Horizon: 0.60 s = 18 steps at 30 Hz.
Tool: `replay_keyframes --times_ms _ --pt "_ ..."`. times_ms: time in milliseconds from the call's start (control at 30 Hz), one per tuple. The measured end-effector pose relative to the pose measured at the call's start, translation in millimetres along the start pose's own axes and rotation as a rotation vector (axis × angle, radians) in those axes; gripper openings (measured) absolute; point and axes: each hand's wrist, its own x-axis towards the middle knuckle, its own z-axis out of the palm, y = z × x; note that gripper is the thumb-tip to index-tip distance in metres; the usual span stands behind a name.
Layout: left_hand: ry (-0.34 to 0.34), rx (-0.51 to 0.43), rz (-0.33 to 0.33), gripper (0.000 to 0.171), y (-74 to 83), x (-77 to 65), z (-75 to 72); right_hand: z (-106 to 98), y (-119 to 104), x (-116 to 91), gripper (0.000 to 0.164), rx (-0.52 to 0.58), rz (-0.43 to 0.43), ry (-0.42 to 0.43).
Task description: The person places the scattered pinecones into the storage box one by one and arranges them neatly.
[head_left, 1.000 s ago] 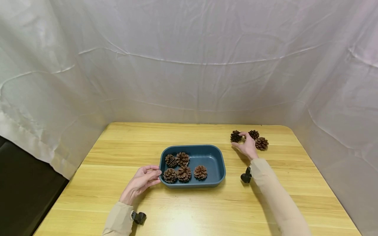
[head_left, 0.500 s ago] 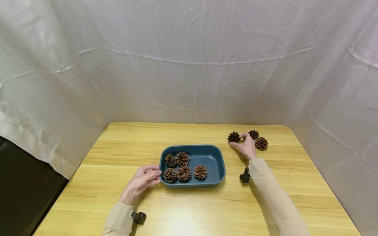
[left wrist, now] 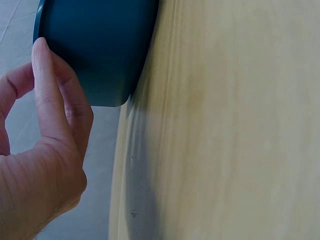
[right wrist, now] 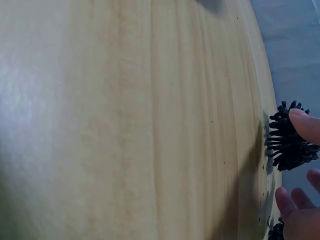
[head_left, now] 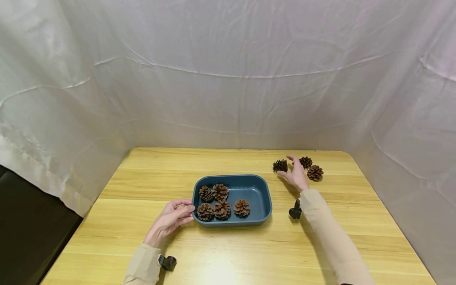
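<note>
A dark blue rectangular dish (head_left: 260,209) with rounded corners sits mid-table, several brown pine cones (head_left: 242,208) inside it. My left hand (head_left: 174,215) holds its left wall, thumb at the rim; the left wrist view shows the dish's outside (left wrist: 102,55) beside that thumb. At the back right, my right hand (head_left: 296,174) is spread around a darker pine cone (head_left: 279,165). In the right wrist view the thumb overlaps this pine cone (right wrist: 290,142), while the other fingers (right wrist: 285,200) stand apart from it. Whether the thumb touches it I cannot tell.
Two more pine cones, one behind (head_left: 306,162) and one to the right (head_left: 315,173), lie near my right hand. The wooden table (head_left: 228,253) ends at a pale cloth (head_left: 235,99) hanging behind and at the sides. Something black (head_left: 32,225) stands beyond the table's left edge.
The darker pine cone has shifted a little left and turned. My right hand's fingers have spread wider and parted from it. My left hand and the dish have stayed in place.
</note>
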Motion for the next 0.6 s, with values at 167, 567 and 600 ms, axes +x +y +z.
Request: replay_keyframes --times_ms 167,567,600 --pt "-0.013 -0.013 0.003 0.015 0.1 -0.4 -0.4 0.3 -0.8 2.2 0.066 -0.011 0.001 -0.062" --pt "-0.023 -0.016 0.008 0.013 -0.5 0.0 -1.2 -0.1 -6.7 -1.1 0.046 -0.039 0.072 -0.015" --pt "-0.023 -0.015 0.007 0.013 -0.5 0.0 -1.2 -0.2 -7.0 -1.0 0.046 -0.038 0.082 -0.009"
